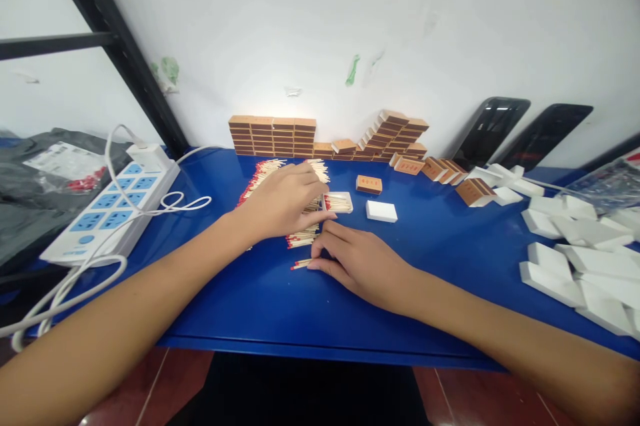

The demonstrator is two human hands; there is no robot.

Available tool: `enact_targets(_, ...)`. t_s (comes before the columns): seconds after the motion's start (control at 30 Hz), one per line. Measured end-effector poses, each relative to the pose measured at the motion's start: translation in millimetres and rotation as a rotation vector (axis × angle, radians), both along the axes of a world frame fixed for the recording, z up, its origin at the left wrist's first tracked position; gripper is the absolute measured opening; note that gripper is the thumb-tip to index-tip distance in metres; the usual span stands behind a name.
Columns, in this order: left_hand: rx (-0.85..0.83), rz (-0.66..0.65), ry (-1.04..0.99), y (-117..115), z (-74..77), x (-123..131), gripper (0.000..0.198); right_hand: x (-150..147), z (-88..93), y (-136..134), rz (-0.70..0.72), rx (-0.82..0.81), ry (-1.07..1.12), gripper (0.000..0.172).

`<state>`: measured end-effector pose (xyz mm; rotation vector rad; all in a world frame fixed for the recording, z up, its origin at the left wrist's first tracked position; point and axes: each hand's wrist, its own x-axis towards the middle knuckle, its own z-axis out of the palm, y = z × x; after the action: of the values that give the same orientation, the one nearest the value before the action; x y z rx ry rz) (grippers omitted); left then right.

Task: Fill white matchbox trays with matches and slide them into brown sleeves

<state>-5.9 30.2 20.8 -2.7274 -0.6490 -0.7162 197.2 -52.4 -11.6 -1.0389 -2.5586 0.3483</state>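
My left hand (287, 199) arches over a spread of red-tipped matches (255, 179), its thumb and fingers around the left end of a small white matchbox tray (343, 209). Several matches lie inside that tray, heads to the left; its left end is hidden under my hand. Close to the front, my right hand (363, 266) pinches a few matches (301, 265) between thumb and index finger, their red heads pointing left. More matches (303, 238) lie in a row between the two hands. To the right are a brown matchbox (369, 184) and a white tray (381, 211).
Stacked brown matchboxes (273, 136) line the wall, with more stacked boxes (395, 133) farther right. Many white trays (580, 266) are heaped at right. Two dark phone-like slabs (493, 129) lean on the wall. A power strip (115, 206) with white cables stands at left on the blue table (250, 319).
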Motion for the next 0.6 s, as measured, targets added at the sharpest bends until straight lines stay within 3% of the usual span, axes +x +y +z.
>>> enact_targets(0.3,0.004,-0.002,0.006,1,-0.8,-2,0.037,1,5.5,3,0.006,-0.073,-0.024,0.015)
enact_targets(0.6,-0.014,0.022,0.029,-1,1.3,-1,0.034,26,19.3,18,-0.034,0.042,0.119,0.012)
